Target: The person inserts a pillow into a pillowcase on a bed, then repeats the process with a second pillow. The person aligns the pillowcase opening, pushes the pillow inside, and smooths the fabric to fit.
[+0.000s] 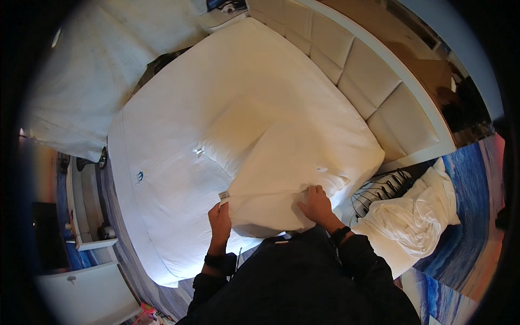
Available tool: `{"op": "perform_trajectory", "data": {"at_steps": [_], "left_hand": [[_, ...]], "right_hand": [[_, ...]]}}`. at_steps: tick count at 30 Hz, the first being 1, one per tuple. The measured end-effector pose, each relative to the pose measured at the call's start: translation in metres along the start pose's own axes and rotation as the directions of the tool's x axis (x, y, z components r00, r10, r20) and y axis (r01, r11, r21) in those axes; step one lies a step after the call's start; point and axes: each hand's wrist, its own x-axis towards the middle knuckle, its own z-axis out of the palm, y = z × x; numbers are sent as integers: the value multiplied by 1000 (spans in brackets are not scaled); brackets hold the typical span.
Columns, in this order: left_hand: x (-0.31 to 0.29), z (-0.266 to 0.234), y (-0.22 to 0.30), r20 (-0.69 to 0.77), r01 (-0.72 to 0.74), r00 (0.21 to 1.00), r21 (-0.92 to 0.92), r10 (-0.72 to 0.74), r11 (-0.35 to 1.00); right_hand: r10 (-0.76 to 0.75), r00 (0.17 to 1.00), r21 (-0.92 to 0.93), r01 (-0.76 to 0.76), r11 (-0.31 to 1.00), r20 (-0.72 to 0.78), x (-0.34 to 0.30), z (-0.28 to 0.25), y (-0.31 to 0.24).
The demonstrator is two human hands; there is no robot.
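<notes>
A white pillow [287,162] in a white case lies near me on the bed's near side, its open-looking edge toward my body. My left hand [220,221] pinches the left corner of that edge, where a small white tag [223,196] sticks up. Farther right, my right hand [318,207] is closed on the same near edge, thumb and fingers on the cloth. Some fingertips are hidden by the fabric. Another white pillow [225,142] shows partly behind it, with a small shiny item [199,151] beside it on the bed [162,119].
A padded headboard [374,70] borders the bed on the right. Bunched white bedding [411,222] lies at the right beside a rack of dark cables or hangers [379,189]. A pale curtain [108,65] hangs far left; a white cabinet [89,292] stands lower left.
</notes>
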Motion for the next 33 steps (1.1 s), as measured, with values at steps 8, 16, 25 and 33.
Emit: {"op": "perform_trajectory", "data": {"at_steps": [8, 16, 25, 33], "left_hand": [[-23, 19, 60, 49, -88, 995, -63, 91, 994], [-15, -24, 78, -231, -238, 947, -43, 222, 970], [43, -33, 63, -251, -144, 959, -43, 129, 989], [121, -75, 272, -223, -585, 575, 561, 787, 586]], "right_hand": [[-37, 996, -137, 25, 990, -87, 71, 24, -34], [236, 898, 18, -247, 969, -371, 87, -34, 57], [358, 911, 967, -246, 71, 205, 122, -126, 49], [-29, 998, 998, 65, 21, -64, 256, -286, -114]]}}
